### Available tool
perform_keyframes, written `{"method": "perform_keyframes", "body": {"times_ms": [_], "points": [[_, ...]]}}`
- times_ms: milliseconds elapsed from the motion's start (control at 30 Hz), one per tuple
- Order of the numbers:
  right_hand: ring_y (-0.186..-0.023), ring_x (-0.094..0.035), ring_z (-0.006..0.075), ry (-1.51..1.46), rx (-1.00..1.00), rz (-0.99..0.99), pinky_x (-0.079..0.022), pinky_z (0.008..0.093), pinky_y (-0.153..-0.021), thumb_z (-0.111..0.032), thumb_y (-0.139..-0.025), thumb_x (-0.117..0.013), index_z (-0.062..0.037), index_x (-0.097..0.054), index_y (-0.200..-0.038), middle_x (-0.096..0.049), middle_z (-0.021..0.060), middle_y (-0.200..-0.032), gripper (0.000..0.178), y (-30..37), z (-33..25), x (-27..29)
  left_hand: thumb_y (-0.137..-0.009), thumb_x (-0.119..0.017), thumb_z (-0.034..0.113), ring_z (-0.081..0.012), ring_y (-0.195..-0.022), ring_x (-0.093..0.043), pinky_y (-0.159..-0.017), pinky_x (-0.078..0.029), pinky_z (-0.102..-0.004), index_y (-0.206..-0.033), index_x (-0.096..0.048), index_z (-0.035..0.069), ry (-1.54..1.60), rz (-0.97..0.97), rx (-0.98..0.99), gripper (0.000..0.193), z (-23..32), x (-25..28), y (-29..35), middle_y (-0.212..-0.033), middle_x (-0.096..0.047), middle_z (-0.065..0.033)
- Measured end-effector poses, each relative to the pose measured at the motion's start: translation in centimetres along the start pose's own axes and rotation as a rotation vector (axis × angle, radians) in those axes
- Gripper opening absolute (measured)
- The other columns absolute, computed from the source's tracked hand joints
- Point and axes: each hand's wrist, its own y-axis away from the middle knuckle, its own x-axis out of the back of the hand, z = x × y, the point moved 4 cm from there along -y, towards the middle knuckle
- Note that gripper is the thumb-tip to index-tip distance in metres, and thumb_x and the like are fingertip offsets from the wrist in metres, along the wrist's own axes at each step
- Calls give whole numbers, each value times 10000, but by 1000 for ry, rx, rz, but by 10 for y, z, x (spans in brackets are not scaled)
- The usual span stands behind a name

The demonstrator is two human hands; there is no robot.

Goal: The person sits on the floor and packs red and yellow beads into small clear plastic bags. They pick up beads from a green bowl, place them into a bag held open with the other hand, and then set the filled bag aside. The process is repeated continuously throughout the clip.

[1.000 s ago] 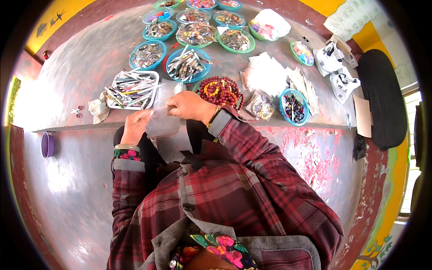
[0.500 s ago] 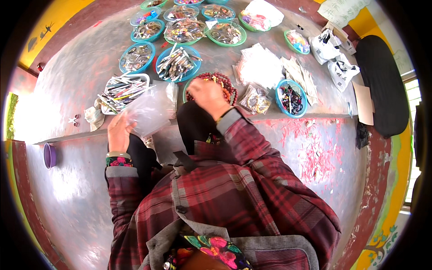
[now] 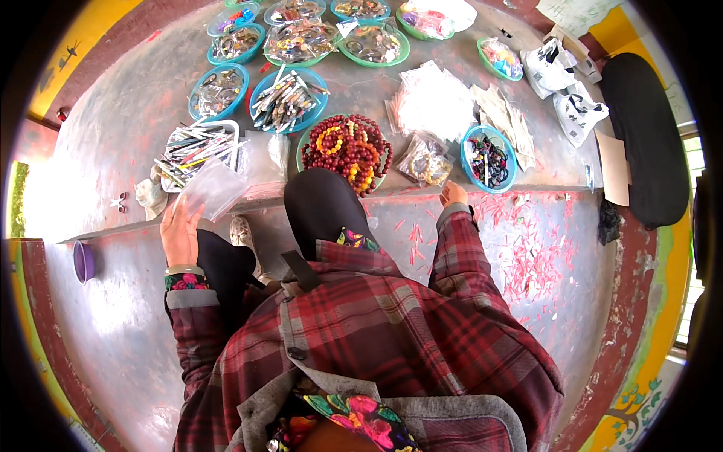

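At the left, my left hand (image 3: pixel 181 237) has its fingers closed on the edge of a clear plastic bag (image 3: pixel 218 188), which hangs flat over the ledge's edge. My right hand (image 3: pixel 453 196) is at the ledge edge, between a clear packet of beads (image 3: pixel 426 160) and a blue bowl of dark small items (image 3: pixel 488 160). Its fingers look loosely extended and nothing shows in them. In front of my raised knee stands a green bowl (image 3: pixel 302 153) heaped with dark red bead strings (image 3: pixel 350 147), yellow and orange beads among them.
A white basket of pens (image 3: pixel 194 154), a blue bowl of pens (image 3: pixel 288 102) and several bowls of packets stand farther back. Stacked clear bags (image 3: pixel 433 102) lie right of centre. Scissors (image 3: pixel 119 202) lie at left, a purple cup (image 3: pixel 83 261) below. Pink scraps (image 3: pixel 527 260) litter the floor.
My right hand has left the bead bowl and moved right to the ledge edge. My left hand has shifted slightly left and down with the plastic bag.
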Motion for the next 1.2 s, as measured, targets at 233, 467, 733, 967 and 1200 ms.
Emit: {"method": "perform_keyframes", "body": {"times_ms": [233,467,733,967,1200], "points": [[-552,-477,169,95,-66,146,-397,341,-511,-168,-746,-680,-66,-555,-784,-508,46,-669,166,-12,1,-28,-886,-522,69,-185,-962,-576,-846,-484,-390,-1014,-589,18,-72,20,52,154,-8,-6,-3,-1039,-601,-75],[-482,-479,182,546,-77,42,-382,327,-465,-263,-739,-608,-12,-588,-760,-555,105,-674,252,-58,0,-15,-881,-535,84,-141,-918,-576,-831,-490,-367,-990,-616,23,-88,1,70,149,-15,-9,-9,-1000,-610,-49],[-765,-578,216,107,220,260,-444,353,-648,-211,-680,-547,-6,-611,-833,-612,111,-834,264,-8,-12,-33,-884,-530,88,-129,-906,-575,-812,-498,-358,-996,-609,21,-122,-13,61,153,-10,-9,-3,-988,-609,-42],[-935,-586,230,-654,217,-349,-469,351,-800,-161,-737,-542,-31,-545,-1025,-605,82,-1003,316,-17,3,-33,-880,-541,95,-118,-893,-571,-798,-503,-349,-989,-608,19,-121,-27,74,149,-12,-11,-5,-980,-604,-38],[-921,-569,246,-548,-229,-156,-455,395,-705,-198,-781,-560,-105,-554,-1054,-593,47,-1040,289,-38,37,-55,-880,-546,100,-115,-890,-568,-792,-506,-346,-974,-607,19,-153,7,74,139,-5,-8,2,-969,-602,-38]]}}
